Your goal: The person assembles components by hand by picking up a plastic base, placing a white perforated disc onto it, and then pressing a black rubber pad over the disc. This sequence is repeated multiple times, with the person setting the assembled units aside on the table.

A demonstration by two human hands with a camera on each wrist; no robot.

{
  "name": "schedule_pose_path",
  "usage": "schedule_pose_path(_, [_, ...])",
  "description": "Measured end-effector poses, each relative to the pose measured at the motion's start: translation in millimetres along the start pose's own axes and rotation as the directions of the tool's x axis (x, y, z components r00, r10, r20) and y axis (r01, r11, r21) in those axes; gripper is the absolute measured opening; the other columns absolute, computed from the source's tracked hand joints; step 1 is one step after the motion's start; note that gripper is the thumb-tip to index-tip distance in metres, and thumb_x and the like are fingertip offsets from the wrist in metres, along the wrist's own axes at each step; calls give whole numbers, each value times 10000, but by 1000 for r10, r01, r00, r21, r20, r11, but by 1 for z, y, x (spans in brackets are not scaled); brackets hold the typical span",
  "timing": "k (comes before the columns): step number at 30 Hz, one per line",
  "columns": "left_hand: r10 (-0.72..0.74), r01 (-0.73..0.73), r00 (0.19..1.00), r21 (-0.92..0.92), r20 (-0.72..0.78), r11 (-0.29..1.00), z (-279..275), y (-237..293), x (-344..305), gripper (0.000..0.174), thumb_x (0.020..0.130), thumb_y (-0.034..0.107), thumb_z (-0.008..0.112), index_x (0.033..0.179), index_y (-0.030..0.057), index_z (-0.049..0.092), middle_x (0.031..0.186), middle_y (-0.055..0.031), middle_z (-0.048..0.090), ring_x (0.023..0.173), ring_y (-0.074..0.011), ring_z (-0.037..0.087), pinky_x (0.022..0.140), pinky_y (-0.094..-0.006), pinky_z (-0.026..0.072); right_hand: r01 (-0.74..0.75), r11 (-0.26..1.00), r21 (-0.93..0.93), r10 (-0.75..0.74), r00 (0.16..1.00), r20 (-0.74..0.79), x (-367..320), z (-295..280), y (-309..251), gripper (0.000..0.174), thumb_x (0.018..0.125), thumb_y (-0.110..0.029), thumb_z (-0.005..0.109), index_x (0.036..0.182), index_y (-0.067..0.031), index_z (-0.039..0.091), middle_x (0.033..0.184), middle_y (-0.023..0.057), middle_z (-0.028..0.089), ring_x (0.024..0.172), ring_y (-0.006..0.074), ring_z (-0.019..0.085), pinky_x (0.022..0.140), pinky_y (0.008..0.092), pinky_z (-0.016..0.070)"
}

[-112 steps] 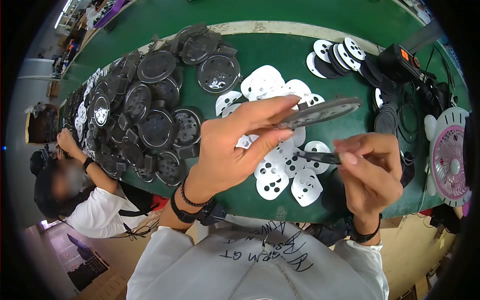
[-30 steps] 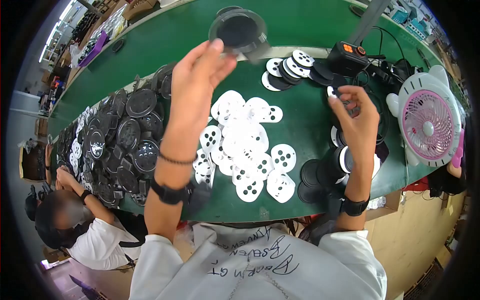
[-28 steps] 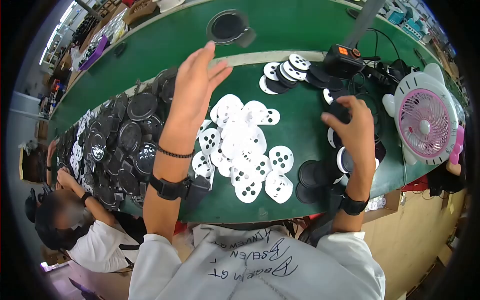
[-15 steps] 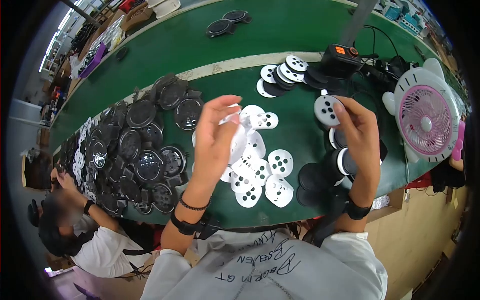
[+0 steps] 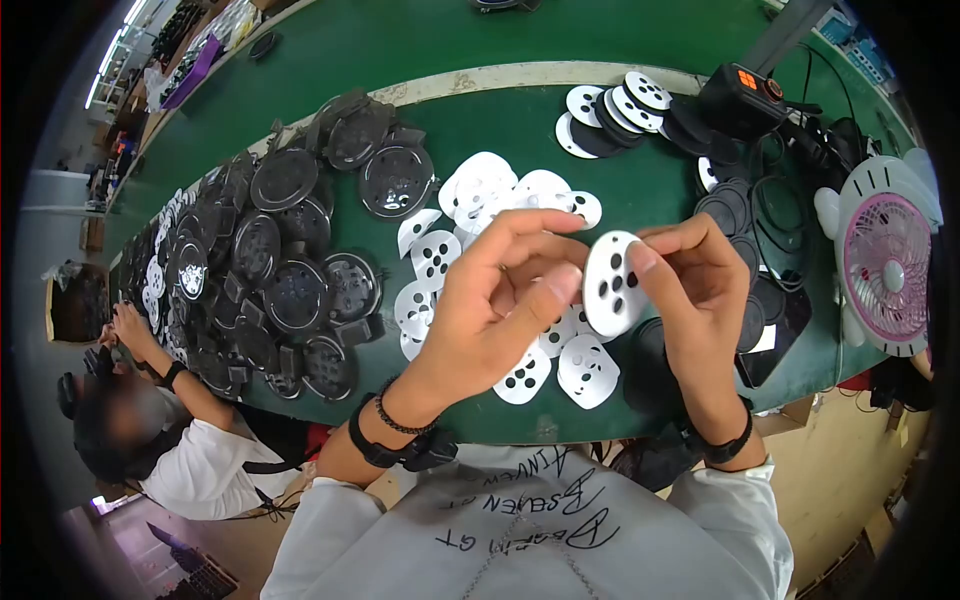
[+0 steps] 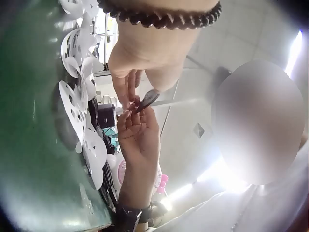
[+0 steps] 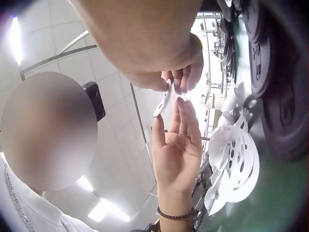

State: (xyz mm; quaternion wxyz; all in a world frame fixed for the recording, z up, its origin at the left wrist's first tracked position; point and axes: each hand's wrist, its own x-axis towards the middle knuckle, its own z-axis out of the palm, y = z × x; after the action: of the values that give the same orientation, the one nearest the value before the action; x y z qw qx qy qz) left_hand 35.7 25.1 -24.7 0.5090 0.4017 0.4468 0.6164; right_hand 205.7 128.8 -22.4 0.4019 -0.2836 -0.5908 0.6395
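Strip lights (image 7: 17,41) glow above the green table (image 5: 400,35) and tan floor (image 5: 830,465).

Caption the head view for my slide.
Right hand pinching a perforated white disc, left hand at its edge, above loose white cutouts.

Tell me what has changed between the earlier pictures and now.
The left hand has let go of a dark round part and come back to the white disc, which the right hand took hold of and brought leftward. The fan and heaped dark parts stayed put.
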Motion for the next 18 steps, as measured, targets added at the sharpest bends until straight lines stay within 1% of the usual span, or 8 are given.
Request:
schedule_pose_path(3, [-72,67,996,-97,-44,993,4,5,0,384,986,78,575,1332,-36,452,1170,-171,649,1047,-178,644,874,-279,542,-51,999,16,51,998,-30,-1,0,-1,114,884,21,700,929,17,596,882,89,701,801,92,649,725,216,512])
schedule_pose_path(7, [-5,7,1000,172,-12,985,-3,0,0,454,910,-54,639,1324,-34,453,1115,-136,671,1013,-153,651,854,-263,531,-75,994,74,72,996,52,-4,4,-1,139,874,43,700,982,33,614,910,106,713,816,101,663,737,221,525])
schedule_pose_path(9, [-13,20,999,204,-39,979,-10,6,0,380,934,-40,596,1300,-43,494,1095,-127,676,990,-128,645,818,-251,526,-117,982,150,113,993,35,-6,8,-7,215,871,40,711,1066,59,622,936,125,725,836,111,678,754,227,538])
schedule_pose_path(12, [71,-57,996,233,-52,971,-12,4,0,279,975,46,553,1240,14,635,989,-19,651,773,-41,539,630,-185,376,-187,967,171,157,972,176,-8,3,-1,285,874,51,702,1144,80,618,958,149,732,845,140,706,752,237,564])
schedule_pose_path(13, [69,-54,996,233,-54,971,-13,5,0,279,975,46,553,1240,14,635,989,-19,651,773,-41,539,630,-185,376,-241,956,167,197,949,246,-8,4,0,284,874,59,696,1147,81,620,955,153,733,840,148,713,746,240,572])
schedule_pose_path(15, [85,-89,996,456,29,886,-14,9,1,308,989,35,518,1278,3,620,904,-26,610,747,-55,563,667,-218,472,-251,956,149,203,940,275,-8,5,-2,283,879,61,690,1153,85,621,957,161,733,842,163,723,750,253,591])
schedule_pose_path(17, [104,-112,994,463,44,879,-12,9,0,310,1000,74,531,1293,27,623,863,-2,544,657,-39,510,581,-204,445,-301,928,219,246,938,245,-7,6,-3,277,881,61,691,1147,91,619,953,166,732,842,171,725,758,266,603])
schedule_pose_path(18, [-3,8,1000,381,-12,925,-6,17,-2,318,991,85,553,1299,43,622,902,-24,558,692,-54,511,613,-210,432,-304,927,220,249,937,245,-6,5,-1,277,881,61,691,1147,91,619,953,166,732,842,171,725,758,266,603])
